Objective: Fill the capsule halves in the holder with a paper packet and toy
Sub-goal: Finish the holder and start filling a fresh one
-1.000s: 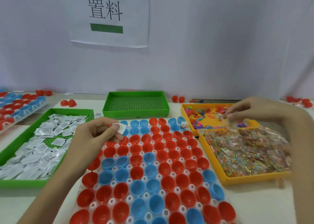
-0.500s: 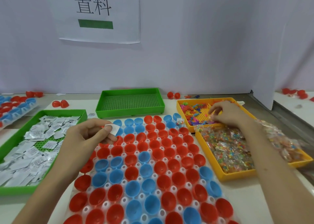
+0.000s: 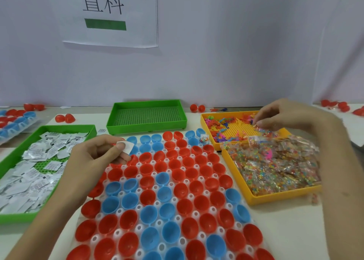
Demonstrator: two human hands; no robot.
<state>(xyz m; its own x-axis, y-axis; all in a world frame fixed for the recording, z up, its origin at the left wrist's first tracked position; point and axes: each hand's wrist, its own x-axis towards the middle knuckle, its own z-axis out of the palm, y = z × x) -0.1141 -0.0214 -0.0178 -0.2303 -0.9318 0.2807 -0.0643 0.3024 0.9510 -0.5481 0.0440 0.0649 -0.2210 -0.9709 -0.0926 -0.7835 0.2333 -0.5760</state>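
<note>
Your right hand (image 3: 291, 117) just lifted a toy bag (image 3: 256, 139); left hand (image 3: 94, 157) still pinches paper packet (image 3: 127, 147). Loading likely next.

Printed paper sign (image 3: 110, 13), perforated green tray (image 3: 146, 126)

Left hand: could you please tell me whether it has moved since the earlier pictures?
No. The left hand still pinches the paper packet over the far left corner of the holder, next to the same blue capsule half as before.
</note>
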